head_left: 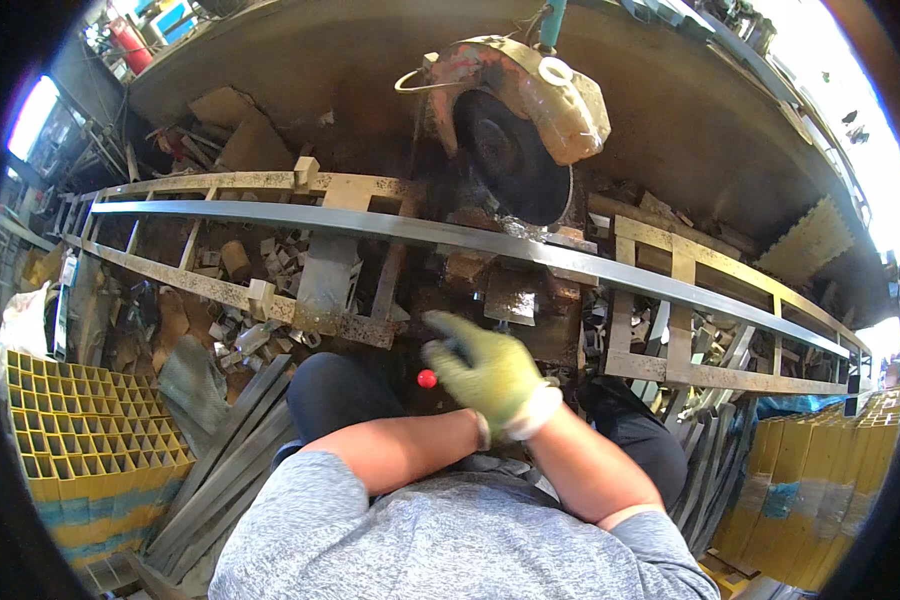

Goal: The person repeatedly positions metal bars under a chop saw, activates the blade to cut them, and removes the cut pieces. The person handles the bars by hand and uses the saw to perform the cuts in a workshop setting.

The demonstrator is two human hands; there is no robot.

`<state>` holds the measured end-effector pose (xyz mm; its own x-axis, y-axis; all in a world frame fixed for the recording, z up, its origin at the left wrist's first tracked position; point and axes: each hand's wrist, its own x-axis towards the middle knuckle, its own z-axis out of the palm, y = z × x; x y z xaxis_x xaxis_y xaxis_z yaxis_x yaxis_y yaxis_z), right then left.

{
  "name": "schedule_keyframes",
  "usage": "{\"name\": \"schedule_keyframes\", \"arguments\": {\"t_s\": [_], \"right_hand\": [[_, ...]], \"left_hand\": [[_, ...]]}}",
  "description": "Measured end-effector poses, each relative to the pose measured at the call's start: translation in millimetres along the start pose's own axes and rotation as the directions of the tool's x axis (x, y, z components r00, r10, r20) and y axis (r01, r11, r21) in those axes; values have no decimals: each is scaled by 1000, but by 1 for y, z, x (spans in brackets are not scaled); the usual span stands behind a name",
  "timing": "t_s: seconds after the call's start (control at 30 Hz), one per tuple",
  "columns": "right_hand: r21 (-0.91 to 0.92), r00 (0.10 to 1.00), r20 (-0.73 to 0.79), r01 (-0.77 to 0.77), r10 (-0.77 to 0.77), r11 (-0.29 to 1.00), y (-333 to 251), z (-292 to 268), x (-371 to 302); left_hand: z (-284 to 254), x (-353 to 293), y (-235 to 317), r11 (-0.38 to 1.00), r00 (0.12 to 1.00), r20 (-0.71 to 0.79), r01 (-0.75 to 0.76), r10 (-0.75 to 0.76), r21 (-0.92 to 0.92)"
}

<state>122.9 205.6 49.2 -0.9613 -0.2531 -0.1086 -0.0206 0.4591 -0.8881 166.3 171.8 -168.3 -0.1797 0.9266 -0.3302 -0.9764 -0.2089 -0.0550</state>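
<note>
My right hand (495,372), in a yellow-green work glove with a white cuff, is in front of my lap. Its fingers point left and stand apart, with nothing seen between them. Just beside its fingertips is a small red ball knob (427,379). My left forearm (410,450) crosses in from the left and ends under the right hand, which hides the left hand and whatever it may hold. Beyond the hands a long silver metal bar (370,222) lies across the bench frame. A cut-off saw (515,150) with a dark round blade stands at the bar's far side.
Metal ladder-like racks (660,372) carry the bar on both sides. Cut scraps (255,335) lie below them. A stack of yellow square tubes (95,420) stands left, another yellow bundle (810,480) right. Loose metal lengths (225,455) lean near my left leg.
</note>
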Motion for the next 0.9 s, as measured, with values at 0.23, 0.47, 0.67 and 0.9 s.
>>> {"name": "schedule_keyframes", "arguments": {"t_s": [0.23,0.47,0.67,0.9], "right_hand": [[533,940,-167,-166,296,829,69,-46,-64],[694,892,-257,-98,373,713,84,-9,-99],[520,897,-359,-38,259,853,63,-15,-96],[-450,852,-354,208,-387,868,13,-11,-33]], "left_hand": [[31,-180,135,197,769,-50,-100,637,975],[4,-184,301,611,284,-613,-666,737,427],[16,-163,307,403,92,-586,-810,805,426],[52,-210,226,385,139,-429,-730,893,565]]}}
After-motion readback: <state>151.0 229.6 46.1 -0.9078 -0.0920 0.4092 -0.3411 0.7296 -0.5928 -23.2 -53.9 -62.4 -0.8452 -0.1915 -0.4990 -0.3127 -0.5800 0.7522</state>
